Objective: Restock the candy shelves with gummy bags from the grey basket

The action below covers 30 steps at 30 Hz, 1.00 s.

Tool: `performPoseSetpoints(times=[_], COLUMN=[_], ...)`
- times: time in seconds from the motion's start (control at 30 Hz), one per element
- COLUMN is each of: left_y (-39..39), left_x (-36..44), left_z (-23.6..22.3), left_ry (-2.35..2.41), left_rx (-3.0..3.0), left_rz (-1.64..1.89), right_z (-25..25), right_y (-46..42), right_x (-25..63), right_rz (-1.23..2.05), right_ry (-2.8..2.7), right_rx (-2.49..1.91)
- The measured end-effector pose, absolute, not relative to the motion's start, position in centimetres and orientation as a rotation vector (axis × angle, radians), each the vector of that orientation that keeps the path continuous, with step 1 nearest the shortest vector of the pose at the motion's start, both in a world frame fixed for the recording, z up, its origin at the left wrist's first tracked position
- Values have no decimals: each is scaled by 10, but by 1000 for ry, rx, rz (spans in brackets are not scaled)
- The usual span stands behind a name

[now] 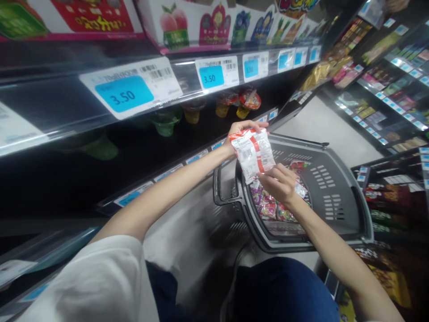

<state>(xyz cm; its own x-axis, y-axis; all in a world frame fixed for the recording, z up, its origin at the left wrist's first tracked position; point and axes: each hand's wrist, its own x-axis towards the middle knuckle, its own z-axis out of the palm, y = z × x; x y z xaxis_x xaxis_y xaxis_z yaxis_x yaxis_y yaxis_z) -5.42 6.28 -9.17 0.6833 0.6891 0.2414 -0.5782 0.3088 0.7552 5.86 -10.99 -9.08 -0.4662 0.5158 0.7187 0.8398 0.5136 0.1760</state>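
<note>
A white and red snack packet [254, 154], with a barcode on its face, is held between my two hands above a grey shopping basket [342, 179]. My left hand [243, 129] grips the packet's upper edge from behind, fingers bent over the top. At the lower right corner my right hand [279, 181] pinches the packet, knuckles toward me. Several colourful candy packets [268, 210] lie at the bottom of the basket, partly covered by my right hand and forearm. The basket's handle [223, 188] sticks out on its left side.
A shelf edge with blue price labels [124, 91] runs along the left, with fruit-printed boxes [191, 27] above it. Below sit several jelly cups [248, 102]. Packed snack shelves [389, 89] stand on the right. Pale floor [311, 116] shows behind the basket.
</note>
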Motion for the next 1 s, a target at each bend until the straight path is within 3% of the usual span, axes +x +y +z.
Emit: performPoseSetpoints(times=[0.6,0.7,0.87,1.0], left_y=[68,72,77,75], left_x=[-51,-44,-36,-38], left_z=[-99,-106,-116,-115], left_ry=[147,151,249,255], left_rx=[1110,1127,1044,985], left_rz=[1009,1056,1062,976], right_z=[-92,-93,-98,-98], right_y=[-106,-103,-94,-91], right_x=[69,70,79,81], right_rz=[-491,-225,635,849], right_ry=[-1693,-1401,-727,-579], right_rx=[-1276,-1412,-1460,-1427])
